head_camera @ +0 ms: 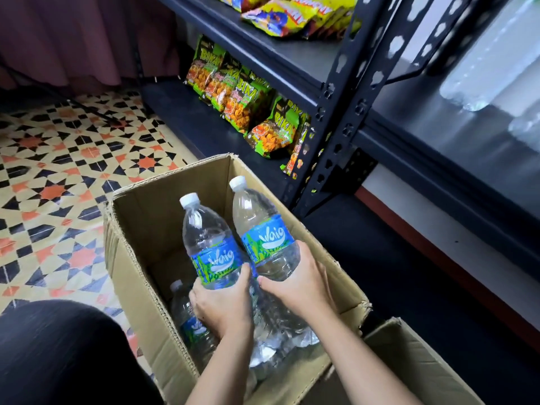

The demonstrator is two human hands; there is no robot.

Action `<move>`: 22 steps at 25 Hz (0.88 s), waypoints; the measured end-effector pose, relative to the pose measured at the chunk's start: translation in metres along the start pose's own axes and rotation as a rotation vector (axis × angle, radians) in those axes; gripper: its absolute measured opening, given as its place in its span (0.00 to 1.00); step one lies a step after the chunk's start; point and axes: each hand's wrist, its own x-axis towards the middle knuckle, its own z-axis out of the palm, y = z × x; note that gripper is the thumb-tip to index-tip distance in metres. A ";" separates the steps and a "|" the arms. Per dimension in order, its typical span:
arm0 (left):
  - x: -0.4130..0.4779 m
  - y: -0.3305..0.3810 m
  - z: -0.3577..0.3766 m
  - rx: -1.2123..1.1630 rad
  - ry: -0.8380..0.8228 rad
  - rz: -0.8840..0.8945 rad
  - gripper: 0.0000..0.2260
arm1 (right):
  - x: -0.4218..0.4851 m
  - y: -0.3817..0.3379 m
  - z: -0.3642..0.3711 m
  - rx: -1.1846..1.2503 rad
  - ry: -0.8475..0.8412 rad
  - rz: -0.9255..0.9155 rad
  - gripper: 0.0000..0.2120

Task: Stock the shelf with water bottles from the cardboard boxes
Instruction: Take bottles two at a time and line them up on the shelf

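Observation:
An open cardboard box (137, 217) stands on the floor in front of me. My left hand (222, 305) grips the base of a clear water bottle (204, 232) with a blue and green label and a white cap. My right hand (298, 285) grips a second, matching water bottle (260, 217) beside it. Both bottles are raised above the box, caps pointing away from me. More bottles (190, 325) lie inside the box under my hands. On the right stands the dark metal shelf (432, 135), with blurred clear bottles (482, 68) on it.
Green snack bags (248, 103) fill the low shelf to the left, and yellow snack bags (295, 16) lie on the one above. A perforated shelf post (344, 112) rises just behind the box. A second cardboard box (415, 361) sits at bottom right. Patterned tile floor (58, 171) spreads left.

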 end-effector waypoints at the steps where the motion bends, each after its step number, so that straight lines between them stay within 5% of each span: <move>1: -0.004 0.007 -0.007 -0.009 -0.028 0.075 0.31 | -0.006 -0.005 -0.006 0.021 0.058 -0.022 0.35; 7: -0.070 0.084 -0.055 -0.180 -0.323 0.414 0.27 | -0.068 -0.020 -0.077 0.190 0.493 -0.109 0.44; 12: -0.159 0.129 -0.081 -0.284 -0.521 0.696 0.25 | -0.132 -0.011 -0.156 0.378 0.800 -0.215 0.39; 22: -0.375 0.156 -0.075 -0.427 -0.964 0.879 0.30 | -0.242 0.071 -0.323 0.323 1.235 -0.117 0.40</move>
